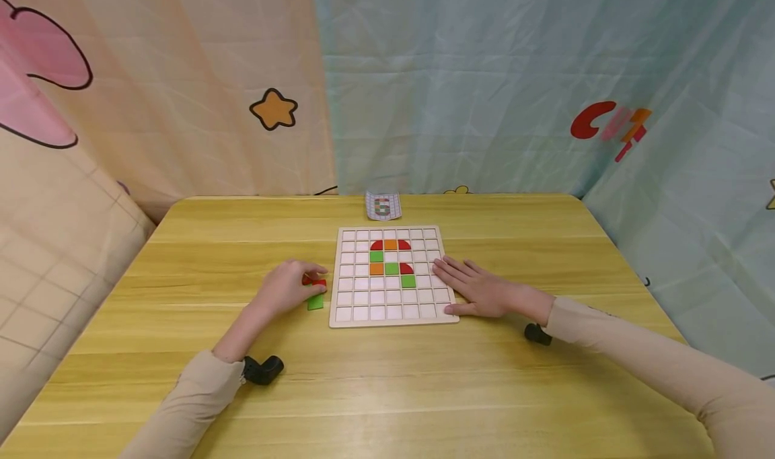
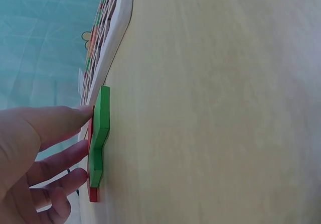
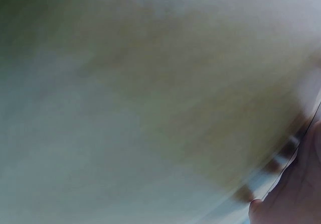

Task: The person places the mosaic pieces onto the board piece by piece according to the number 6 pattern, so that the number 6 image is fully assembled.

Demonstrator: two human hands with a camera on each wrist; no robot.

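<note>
Left of a white grid board (image 1: pixel 393 313), my left hand (image 1: pixel 284 287) reaches down to a small heap of flat tiles. Its thumb and curled fingers pinch a red tile (image 1: pixel 319 283), which overlaps green tiles (image 1: pixel 315 303). In the left wrist view, the thumb and fingertips meet the red layer behind the green tiles (image 2: pixel 102 111). My right hand (image 1: pixel 478 291) lies with straight fingers on the board's right edge. Red rounded tiles (image 1: pixel 404 245), orange squares (image 1: pixel 390 244) and green squares (image 1: pixel 408 281) sit in several cells, forming a curved figure.
Behind the board lies a small paper card (image 1: pixel 383 206) printed with a coloured figure on a grid. The wooden table (image 1: pixel 387 385) ends at a printed curtain (image 1: pixel 436 95). Black wrist devices (image 1: pixel 263 370) are at both forearms.
</note>
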